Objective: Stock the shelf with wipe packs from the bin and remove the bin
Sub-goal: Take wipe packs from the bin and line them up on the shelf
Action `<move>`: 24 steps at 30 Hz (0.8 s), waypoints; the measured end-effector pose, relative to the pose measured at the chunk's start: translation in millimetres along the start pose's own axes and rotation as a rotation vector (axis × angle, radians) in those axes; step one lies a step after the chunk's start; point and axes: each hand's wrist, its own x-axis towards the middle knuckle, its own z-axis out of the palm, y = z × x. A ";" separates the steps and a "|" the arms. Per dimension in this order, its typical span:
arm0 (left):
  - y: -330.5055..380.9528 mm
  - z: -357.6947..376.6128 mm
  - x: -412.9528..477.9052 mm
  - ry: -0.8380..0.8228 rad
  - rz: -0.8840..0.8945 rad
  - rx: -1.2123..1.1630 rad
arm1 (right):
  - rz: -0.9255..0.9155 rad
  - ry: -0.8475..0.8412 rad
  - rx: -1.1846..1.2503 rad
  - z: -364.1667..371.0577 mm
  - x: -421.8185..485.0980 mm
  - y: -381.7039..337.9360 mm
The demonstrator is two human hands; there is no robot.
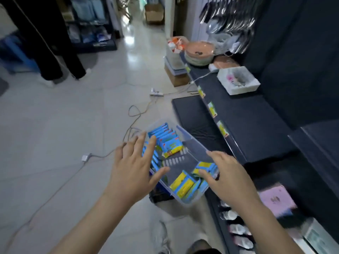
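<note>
Over tiled floor [55,125]: left hand [132,169] and right hand [229,175] at the bin [194,142], each grip splayed, empty.

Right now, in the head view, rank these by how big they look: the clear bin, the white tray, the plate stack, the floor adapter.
1. clear bin, also nearest the camera
2. white tray
3. plate stack, close to the tray and farther off, so this order is unsure
4. floor adapter

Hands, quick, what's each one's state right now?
Left hand: open, fingers spread over the bin, holding nothing.
Right hand: fingers at the packs; grip cannot be told.
</note>
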 end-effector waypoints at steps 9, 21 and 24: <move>-12.2 123.8 9.9 -0.193 -0.114 -0.054 | 0.048 -0.218 0.026 110.5 36.5 41.0; 10.2 255.5 75.0 -0.237 -0.205 -0.077 | -0.075 -0.247 0.101 234.9 98.3 105.3; 19.2 281.7 100.5 -0.279 -0.211 -0.097 | -0.115 -0.261 0.116 255.8 123.2 113.6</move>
